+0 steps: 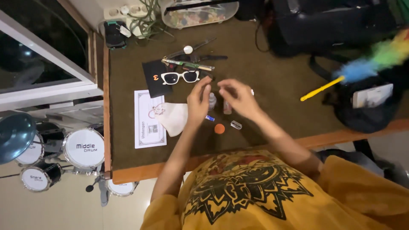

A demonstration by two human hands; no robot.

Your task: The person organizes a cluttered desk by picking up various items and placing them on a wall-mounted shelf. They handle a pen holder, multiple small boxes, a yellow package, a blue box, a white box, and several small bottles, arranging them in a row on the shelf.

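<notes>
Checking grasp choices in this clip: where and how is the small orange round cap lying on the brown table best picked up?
Pinch the small orange round cap across its rim from straight above. It seems to lie flat and low on the brown table, clear of its neighbours, below the left hand, so a side approach looks poor.

Two small bottles upright on the table

A clear vial [212, 101] stands upright just beside the left hand's [198, 104] fingers, its top partly hidden by them. Just right of it stands a second small bottle [227, 107], pinkish, under the right hand [239, 99], whose fingertips hover over its top. Near them lie an orange cap [219, 128], a small blue bit [209, 118] and a silvery cap [236, 125], each apart.
</notes>
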